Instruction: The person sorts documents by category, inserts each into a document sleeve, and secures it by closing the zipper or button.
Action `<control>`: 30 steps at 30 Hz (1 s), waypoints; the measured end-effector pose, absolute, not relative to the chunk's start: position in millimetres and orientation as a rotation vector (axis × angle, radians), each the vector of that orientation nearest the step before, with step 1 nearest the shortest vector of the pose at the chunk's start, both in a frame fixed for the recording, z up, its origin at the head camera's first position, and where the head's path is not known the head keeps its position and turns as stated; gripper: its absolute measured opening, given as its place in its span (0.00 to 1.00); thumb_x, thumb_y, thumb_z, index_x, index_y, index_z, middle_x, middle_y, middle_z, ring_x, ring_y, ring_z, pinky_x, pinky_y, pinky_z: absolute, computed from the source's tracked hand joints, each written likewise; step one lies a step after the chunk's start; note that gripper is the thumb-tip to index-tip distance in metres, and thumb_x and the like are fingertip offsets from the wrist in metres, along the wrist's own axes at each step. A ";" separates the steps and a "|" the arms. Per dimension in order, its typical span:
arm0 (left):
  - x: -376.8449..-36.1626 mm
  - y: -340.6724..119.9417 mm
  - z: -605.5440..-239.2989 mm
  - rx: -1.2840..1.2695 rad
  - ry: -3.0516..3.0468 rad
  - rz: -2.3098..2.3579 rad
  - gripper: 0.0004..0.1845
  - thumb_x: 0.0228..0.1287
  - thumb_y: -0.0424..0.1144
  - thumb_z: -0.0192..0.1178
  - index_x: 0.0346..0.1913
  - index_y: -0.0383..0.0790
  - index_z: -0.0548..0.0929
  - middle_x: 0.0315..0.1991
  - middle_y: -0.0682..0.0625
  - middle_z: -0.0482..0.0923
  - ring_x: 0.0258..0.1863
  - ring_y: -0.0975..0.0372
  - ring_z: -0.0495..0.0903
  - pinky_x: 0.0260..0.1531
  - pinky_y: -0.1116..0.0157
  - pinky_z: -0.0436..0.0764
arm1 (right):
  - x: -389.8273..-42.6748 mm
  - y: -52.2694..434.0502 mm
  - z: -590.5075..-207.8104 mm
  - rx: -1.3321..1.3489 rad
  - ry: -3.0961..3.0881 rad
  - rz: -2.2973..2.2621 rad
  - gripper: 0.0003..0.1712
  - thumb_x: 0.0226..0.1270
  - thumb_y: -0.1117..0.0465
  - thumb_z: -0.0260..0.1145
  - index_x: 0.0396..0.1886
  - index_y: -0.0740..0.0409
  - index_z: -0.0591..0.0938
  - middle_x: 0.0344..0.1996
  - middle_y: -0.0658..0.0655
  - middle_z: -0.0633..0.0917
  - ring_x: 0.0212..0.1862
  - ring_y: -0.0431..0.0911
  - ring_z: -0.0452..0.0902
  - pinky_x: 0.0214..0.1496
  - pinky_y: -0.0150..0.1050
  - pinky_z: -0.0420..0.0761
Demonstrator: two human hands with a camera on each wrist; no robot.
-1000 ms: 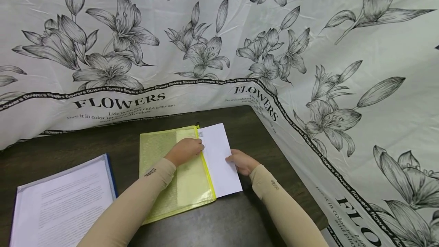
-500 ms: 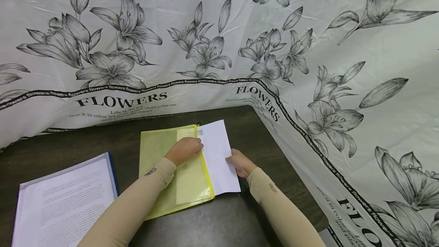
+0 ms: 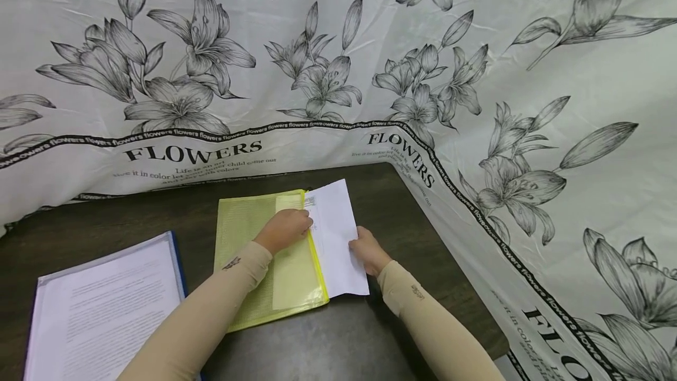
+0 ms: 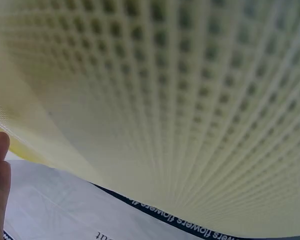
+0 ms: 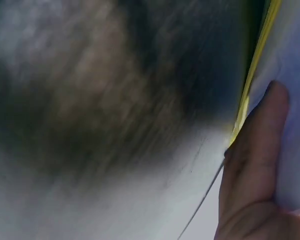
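A yellow mesh zip pouch (image 3: 245,219) lies on the dark table, with white paper (image 3: 335,210) jutting from its right side. Some print shows on the paper beside the pouch's bright yellow edge. My left hand (image 3: 284,231) lies over the pouch and grips that edge with curled fingers. In the left wrist view its fingertips (image 4: 1,165) are at the yellow border, and the mesh fills most of the picture. My right hand (image 3: 370,250) pinches the paper's outer edge, thumb on top. The paper bows slightly near its lower corner. In the right wrist view the thumb (image 5: 265,145) lies against the white sheet.
A clear folder with a blue edge (image 3: 177,260), holding a printed page (image 3: 116,304), lies at the left of the table (image 3: 296,346). A white flower-printed cloth (image 3: 328,151) hangs behind the table and along its right side.
The paper and pouch have shifted slightly away and to the left. The paper now bends more near its bottom, and more print shows by the pouch edge. Both hands keep their grips.
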State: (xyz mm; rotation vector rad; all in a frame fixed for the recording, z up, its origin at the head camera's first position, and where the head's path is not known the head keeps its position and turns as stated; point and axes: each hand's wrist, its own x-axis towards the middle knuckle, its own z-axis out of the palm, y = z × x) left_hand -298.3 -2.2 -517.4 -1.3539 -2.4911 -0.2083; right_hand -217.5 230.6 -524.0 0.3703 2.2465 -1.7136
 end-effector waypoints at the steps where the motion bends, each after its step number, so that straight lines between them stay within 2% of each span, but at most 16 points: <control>1: -299.2 -1.8 -516.6 -1.350 -2.483 -0.202 0.22 0.59 0.26 0.63 0.17 0.48 0.65 0.20 0.56 0.57 0.22 0.64 0.53 0.23 0.68 0.62 | -218.2 231.9 -523.7 0.374 2.257 -1.716 0.29 0.75 0.70 0.49 0.74 0.67 0.62 0.69 0.68 0.67 0.65 0.60 0.67 0.64 0.59 0.69; 5: -302.3 -1.5 -514.2 -1.337 -2.469 -0.163 0.22 0.59 0.26 0.63 0.18 0.48 0.65 0.21 0.56 0.57 0.22 0.64 0.53 0.23 0.67 0.63 | -220.3 232.7 -520.6 0.345 2.238 -1.720 0.29 0.75 0.69 0.49 0.74 0.66 0.61 0.68 0.68 0.69 0.62 0.61 0.69 0.60 0.58 0.73; 10: -302.1 -2.4 -514.4 -1.364 -2.480 -0.135 0.20 0.59 0.27 0.63 0.18 0.48 0.67 0.19 0.56 0.58 0.21 0.65 0.53 0.21 0.68 0.64 | -223.3 228.3 -518.0 0.237 2.201 -1.612 0.31 0.77 0.68 0.50 0.77 0.65 0.57 0.69 0.67 0.68 0.67 0.61 0.67 0.65 0.58 0.70; 12: -301.3 -1.2 -514.5 -1.375 -2.474 -0.153 0.19 0.60 0.28 0.64 0.18 0.47 0.70 0.19 0.56 0.60 0.21 0.65 0.54 0.20 0.67 0.66 | -225.5 226.3 -517.0 0.197 2.194 -1.588 0.30 0.78 0.68 0.51 0.76 0.64 0.59 0.65 0.65 0.72 0.64 0.59 0.70 0.63 0.57 0.72; 14: -300.9 0.4 -515.2 -1.382 -2.471 -0.167 0.18 0.61 0.28 0.63 0.19 0.47 0.71 0.20 0.55 0.61 0.21 0.64 0.55 0.20 0.66 0.67 | -227.3 223.2 -517.2 0.178 2.166 -1.600 0.27 0.78 0.68 0.51 0.74 0.63 0.61 0.59 0.64 0.76 0.57 0.58 0.75 0.57 0.54 0.77; 19: -299.8 2.2 -517.8 -1.390 -2.488 -0.170 0.16 0.58 0.27 0.64 0.19 0.46 0.72 0.20 0.55 0.63 0.20 0.64 0.57 0.21 0.65 0.69 | -227.6 214.1 -520.5 0.172 2.109 -1.606 0.24 0.79 0.67 0.51 0.70 0.64 0.61 0.54 0.63 0.75 0.49 0.54 0.78 0.46 0.47 0.81; 30: -295.0 0.5 -520.9 -1.402 -2.470 -0.195 0.15 0.55 0.26 0.66 0.20 0.46 0.73 0.21 0.55 0.63 0.20 0.64 0.59 0.22 0.65 0.69 | -226.9 196.2 -523.8 0.067 1.992 -1.649 0.21 0.80 0.68 0.50 0.68 0.65 0.63 0.50 0.62 0.78 0.46 0.50 0.80 0.46 0.45 0.82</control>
